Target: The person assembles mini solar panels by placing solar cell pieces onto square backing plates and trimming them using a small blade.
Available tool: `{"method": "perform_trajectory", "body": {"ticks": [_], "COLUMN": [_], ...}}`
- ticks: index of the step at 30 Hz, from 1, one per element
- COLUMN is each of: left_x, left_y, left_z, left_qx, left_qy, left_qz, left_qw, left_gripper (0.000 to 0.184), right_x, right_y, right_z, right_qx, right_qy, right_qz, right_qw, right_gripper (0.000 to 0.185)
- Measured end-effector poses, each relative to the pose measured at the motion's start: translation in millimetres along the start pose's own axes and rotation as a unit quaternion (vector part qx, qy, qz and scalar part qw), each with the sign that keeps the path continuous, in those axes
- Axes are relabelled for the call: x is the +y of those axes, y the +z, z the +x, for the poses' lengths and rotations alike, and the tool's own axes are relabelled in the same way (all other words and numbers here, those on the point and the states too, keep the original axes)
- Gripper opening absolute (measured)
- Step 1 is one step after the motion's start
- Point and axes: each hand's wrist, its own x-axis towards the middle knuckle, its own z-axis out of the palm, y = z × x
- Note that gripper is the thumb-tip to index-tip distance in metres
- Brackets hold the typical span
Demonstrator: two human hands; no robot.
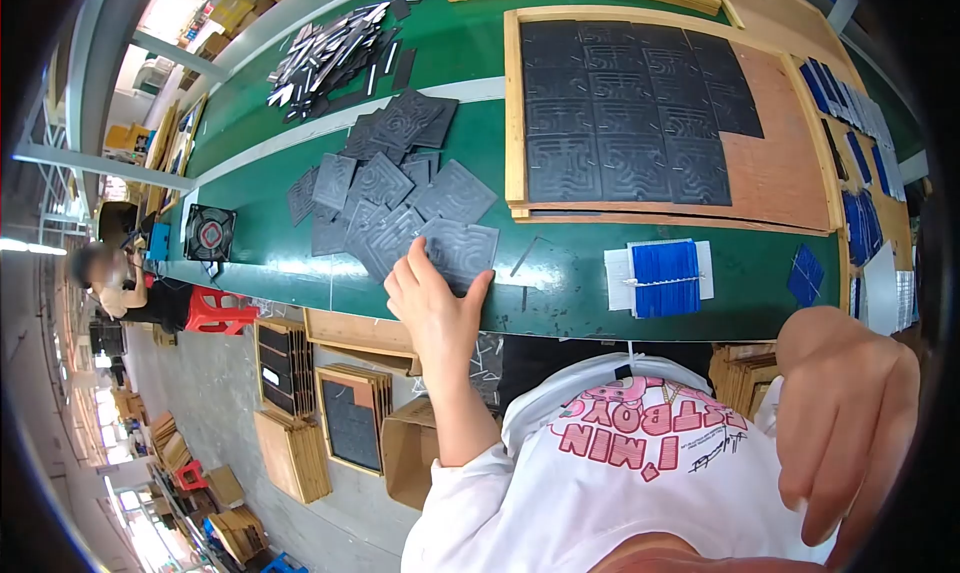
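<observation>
My left hand (437, 308) reaches over the green table's front edge, thumb and fingers spread apart. It touches a black square plate (462, 251) with a grooved pattern, at the near end of a loose heap of similar plates (380, 181). My right hand (848, 413) is raised close to the camera at the lower right, fingers curled and pressed together. Whatever lies between them, if anything, is hidden. Beyond, a wood-framed board (770, 178) carries rows of the same black plates (627, 113), with bare wood along its right side and near right corner.
Thin black strips (330, 58) lie heaped at the far left. A bundle of blue strips (667, 278) rests on white ones; a smaller blue piece (805, 276) lies right of it. A fan (210, 233) stands at the table's left end. A person (120, 283) sits beyond.
</observation>
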Motion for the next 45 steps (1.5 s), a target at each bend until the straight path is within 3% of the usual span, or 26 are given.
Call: {"method": "perform_trajectory", "body": {"ticks": [5, 6, 9, 10, 12, 14, 16, 17, 19, 20, 23, 24, 25, 27, 30, 31, 33, 34, 35, 39, 41, 42, 45], "left_x": [2, 4, 10, 21, 35, 52, 65, 73, 89, 89, 110, 101, 101, 110, 119, 116, 111, 116, 117, 120, 120, 121, 124], "left_y": [-4, -6, -15, -19, -24, -27, -18, -14, -9, -1, 0, 7, 11, 5, -2, 5, 20, 14, 16, 19, 21, 16, 14], "left_z": [10, 11, 12, 8, 0, -9, -15, -16, -20, -16, -23, -23, -23, -22, -24, -26, -28, -33, -34, -37, -37, -37, -33], "left_qx": [-0.003, 0.038, 0.036, 0.078, 0.048, 0.007, -0.047, -0.071, -0.091, -0.111, -0.201, -0.327, -0.400, -0.426, -0.410, -0.435, -0.479, -0.474, -0.482, -0.485, -0.479, -0.465, -0.477], "left_qy": [-0.023, 0.002, -0.003, 0.013, 0.032, 0.080, 0.148, 0.167, 0.131, 0.167, -0.052, -0.079, -0.068, -0.133, -0.202, -0.158, -0.066, -0.112, -0.098, -0.088, -0.096, -0.121, -0.094], "left_qz": [-0.087, -0.151, -0.263, -0.330, -0.473, -0.594, -0.676, -0.708, -0.723, -0.740, -0.858, -0.855, -0.855, -0.849, -0.834, -0.835, -0.832, -0.815, -0.806, -0.779, -0.767, -0.777, -0.765], "left_qw": [0.996, 0.988, 0.964, 0.940, 0.879, 0.800, 0.721, 0.683, 0.672, 0.642, 0.469, 0.395, 0.325, 0.283, 0.309, 0.298, 0.273, 0.315, 0.330, 0.388, 0.417, 0.406, 0.421], "left_gripper": [0.079, 0.058, 0.036, 0.023, 0.023, 0.026, 0.028, 0.028, 0.019, 0.032, 0.064, 0.090, 0.084, 0.081, 0.077, 0.077, 0.078, 0.077, 0.076, 0.076, 0.081, 0.080, 0.080], "right_x": [-6, -10, -13, -12, -3, 17, 44, 53, 62, 63, 74, 78, 85, 95, 89, 84, 74, 71, 69, 66, 67, 67, 62], "right_y": [7, 16, 10, 6, -4, -5, -13, -22, -33, -36, -29, -29, -28, -28, -32, -35, -45, -51, -54, -52, -54, -55, -64], "right_z": [-6, -17, -11, -13, -27, -28, -12, -17, -33, -41, -51, -53, -55, -60, -63, -64, -68, -70, -72, -73, -71, -71, -74], "right_qx": [-0.014, -0.011, 0.001, 0.008, 0.026, 0.158, 0.273, 0.261, 0.222, 0.196, 0.184, 0.163, 0.152, 0.121, 0.163, 0.186, 0.204, 0.206, 0.208, 0.182, 0.195, 0.202, 0.214], "right_qy": [0.034, 0.030, 0.028, 0.010, -0.044, -0.033, 0.011, 0.011, 0.014, 0.020, -0.023, -0.040, -0.034, 0.023, 0.071, 0.081, 0.083, 0.082, 0.079, 0.105, 0.085, 0.076, 0.059], "right_qz": [-0.017, -0.032, -0.022, -0.053, -0.154, -0.456, -0.690, -0.718, -0.760, -0.775, -0.857, -0.886, -0.895, -0.877, -0.841, -0.827, -0.856, -0.867, -0.878, -0.831, -0.844, -0.851, -0.844], "right_qw": [0.999, 0.999, 0.999, 0.999, 0.987, 0.876, 0.670, 0.645, 0.610, 0.601, 0.482, 0.431, 0.419, 0.465, 0.510, 0.524, 0.468, 0.446, 0.424, 0.515, 0.492, 0.479, 0.489], "right_gripper": [0.021, 0.021, 0.021, 0.019, 0.015, 0.018, 0.031, 0.031, 0.031, 0.032, 0.029, 0.030, 0.030, 0.030, 0.028, 0.029, 0.033, 0.033, 0.033, 0.035, 0.034, 0.034, 0.034]}}
